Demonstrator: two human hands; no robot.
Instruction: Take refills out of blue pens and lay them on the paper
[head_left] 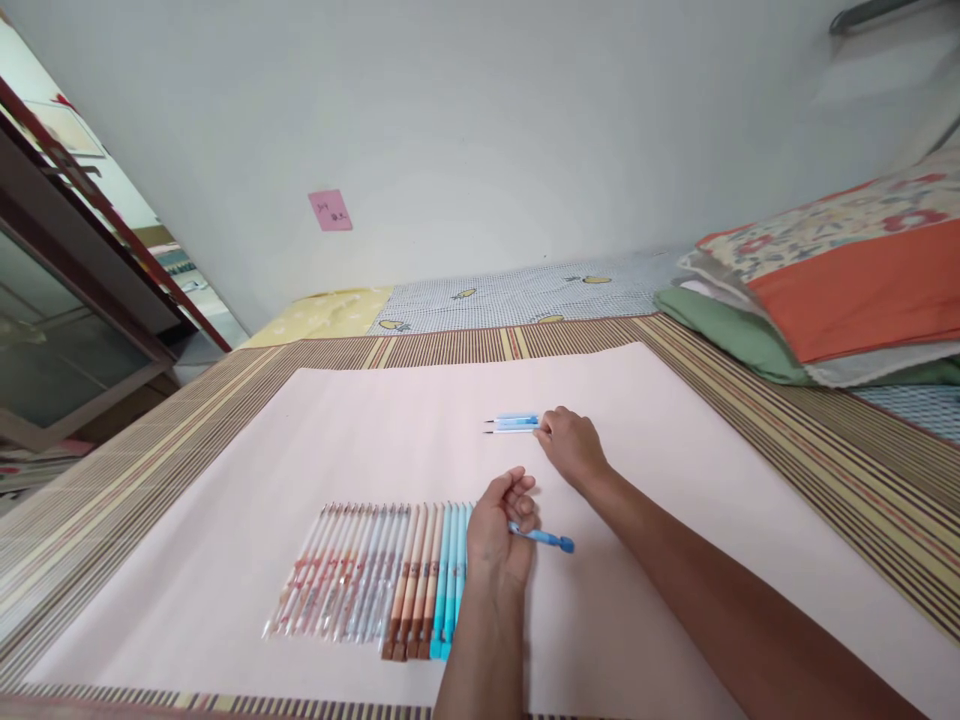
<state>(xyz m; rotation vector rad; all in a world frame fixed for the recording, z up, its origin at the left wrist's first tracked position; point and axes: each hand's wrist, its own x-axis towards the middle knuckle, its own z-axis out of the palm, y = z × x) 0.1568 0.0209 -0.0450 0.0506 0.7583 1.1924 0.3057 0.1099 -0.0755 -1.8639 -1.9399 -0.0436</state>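
Observation:
My left hand (501, 522) is turned palm up, its fingers curled around a blue pen (551, 539) whose blocky end sticks out to the right. My right hand (571, 445) lies farther forward, thumb and fingers pinched at the right end of a few slim blue-and-white pens (516, 424) with dark points facing left. Its fingertips hide the ends of these pens. Left of my left wrist is a neat row: clear pens with patterned barrels (337, 570), then brown-and-peach pens (416, 580), then turquoise pens (450, 575), partly covered by my left hand.
A large pale pink sheet (225, 500) covers much of the striped mat (750, 420). Folded bedding (862, 270) is piled at the right. Behind lie a checked cloth (495, 295) and the wall (487, 130), with a pink note (330, 210) on it.

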